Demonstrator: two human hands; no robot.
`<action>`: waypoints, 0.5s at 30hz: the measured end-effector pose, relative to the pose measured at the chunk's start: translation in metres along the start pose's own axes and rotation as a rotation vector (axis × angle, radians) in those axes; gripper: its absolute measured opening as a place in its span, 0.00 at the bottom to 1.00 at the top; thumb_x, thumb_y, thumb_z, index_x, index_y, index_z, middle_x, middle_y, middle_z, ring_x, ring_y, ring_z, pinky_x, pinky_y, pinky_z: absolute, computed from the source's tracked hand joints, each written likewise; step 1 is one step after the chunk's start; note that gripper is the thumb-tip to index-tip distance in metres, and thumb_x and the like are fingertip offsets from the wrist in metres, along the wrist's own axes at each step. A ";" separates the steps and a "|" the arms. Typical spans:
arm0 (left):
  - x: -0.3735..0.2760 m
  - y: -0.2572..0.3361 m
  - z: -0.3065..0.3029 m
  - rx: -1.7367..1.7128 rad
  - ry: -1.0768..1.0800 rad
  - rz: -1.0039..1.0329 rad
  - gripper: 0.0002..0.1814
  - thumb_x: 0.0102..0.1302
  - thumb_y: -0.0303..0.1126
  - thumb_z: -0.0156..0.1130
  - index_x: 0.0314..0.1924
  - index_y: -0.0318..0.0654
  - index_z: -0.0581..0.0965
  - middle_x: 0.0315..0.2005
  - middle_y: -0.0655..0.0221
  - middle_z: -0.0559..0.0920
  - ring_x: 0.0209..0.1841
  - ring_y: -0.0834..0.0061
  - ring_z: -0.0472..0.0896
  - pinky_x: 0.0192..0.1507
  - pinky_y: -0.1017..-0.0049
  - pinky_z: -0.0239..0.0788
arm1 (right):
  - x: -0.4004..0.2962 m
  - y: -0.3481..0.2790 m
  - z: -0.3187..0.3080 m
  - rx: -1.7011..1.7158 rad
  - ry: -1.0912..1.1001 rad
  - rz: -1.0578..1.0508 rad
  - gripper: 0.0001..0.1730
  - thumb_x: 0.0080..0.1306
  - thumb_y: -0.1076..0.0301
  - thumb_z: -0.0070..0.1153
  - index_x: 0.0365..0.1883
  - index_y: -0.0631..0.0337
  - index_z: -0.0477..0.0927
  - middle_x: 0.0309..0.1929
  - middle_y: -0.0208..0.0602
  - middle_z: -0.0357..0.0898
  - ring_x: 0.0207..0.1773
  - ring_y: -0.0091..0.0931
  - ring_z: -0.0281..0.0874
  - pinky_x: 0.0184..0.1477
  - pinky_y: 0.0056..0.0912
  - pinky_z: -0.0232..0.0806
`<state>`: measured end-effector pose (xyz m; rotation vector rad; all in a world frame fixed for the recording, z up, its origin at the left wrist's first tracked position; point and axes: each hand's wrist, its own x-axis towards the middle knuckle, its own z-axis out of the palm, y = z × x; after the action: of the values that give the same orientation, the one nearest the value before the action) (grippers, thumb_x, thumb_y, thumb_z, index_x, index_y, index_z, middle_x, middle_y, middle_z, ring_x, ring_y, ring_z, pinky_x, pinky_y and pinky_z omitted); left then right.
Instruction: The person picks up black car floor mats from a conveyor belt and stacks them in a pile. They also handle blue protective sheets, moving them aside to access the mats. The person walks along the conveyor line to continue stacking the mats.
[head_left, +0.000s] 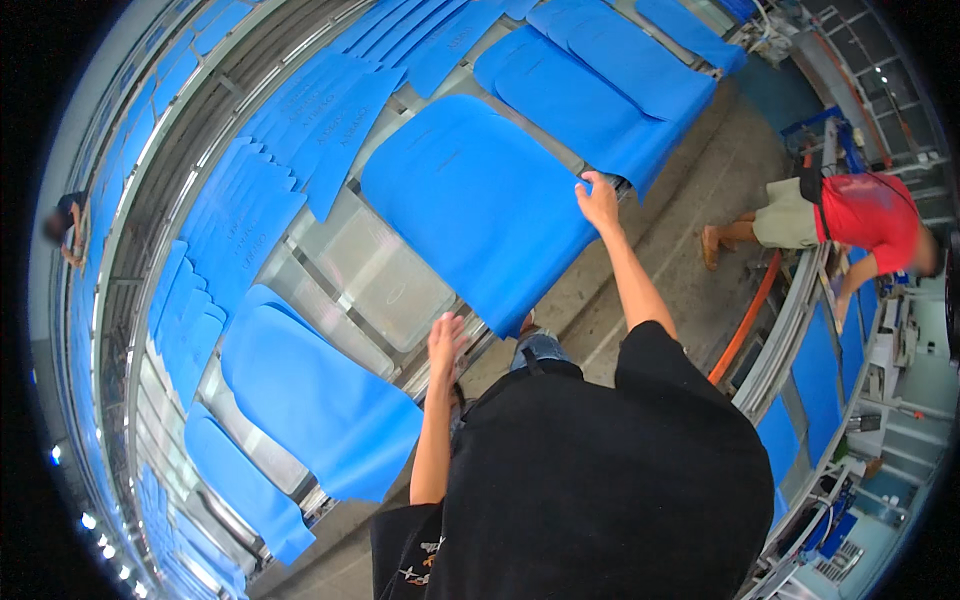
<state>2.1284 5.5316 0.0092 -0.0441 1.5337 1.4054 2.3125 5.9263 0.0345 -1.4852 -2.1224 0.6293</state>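
A blue fabric panel (480, 202) with a rounded end lies over a pale flat platen before me, its near end hanging over the platen's edge. My right hand (600, 201) is at the panel's right side edge, thumb and finger apart, with no cloth visibly pinched. My left hand (445, 341) is raised near the front end of a bare grey platen (397, 281), fingers extended and holding nothing. Left of that platen, another blue panel (315, 390) drapes over the row and hangs down in front. Overlapping panels (589, 90) lie further along to the right.
Fanned stacks of blue pieces bearing writing (322, 112) lie along the back of the row. A metal rail (187, 180) runs behind them. At right, a person in a red shirt (866, 217) leans over another table. An orange bar (750, 319) slants beside the concrete aisle (660, 247).
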 end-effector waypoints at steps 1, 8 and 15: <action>0.017 -0.003 0.023 -0.016 0.032 -0.066 0.34 0.71 0.51 0.56 0.66 0.32 0.64 0.52 0.55 0.79 0.52 0.63 0.78 0.57 0.66 0.69 | 0.016 0.009 -0.001 -0.041 -0.082 0.050 0.23 0.63 0.58 0.58 0.51 0.63 0.77 0.52 0.52 0.79 0.57 0.46 0.75 0.58 0.46 0.66; 0.070 0.022 0.097 0.165 0.304 -0.184 0.34 0.67 0.46 0.63 0.60 0.22 0.68 0.46 0.57 0.81 0.48 0.66 0.79 0.53 0.67 0.70 | 0.082 0.066 0.014 -0.054 -0.514 0.098 0.29 0.59 0.54 0.62 0.54 0.64 0.78 0.53 0.53 0.79 0.58 0.45 0.76 0.59 0.43 0.68; 0.058 0.076 0.098 0.900 0.394 0.457 0.21 0.71 0.42 0.57 0.44 0.25 0.79 0.33 0.54 0.83 0.36 0.66 0.81 0.40 0.61 0.70 | 0.029 -0.056 -0.030 0.164 -0.303 -0.213 0.16 0.62 0.63 0.58 0.46 0.62 0.82 0.40 0.49 0.83 0.44 0.46 0.81 0.47 0.48 0.72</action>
<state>2.1149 5.6635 0.0438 0.6443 2.5032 0.9343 2.2810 5.9396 0.0953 -1.1140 -2.3470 0.9715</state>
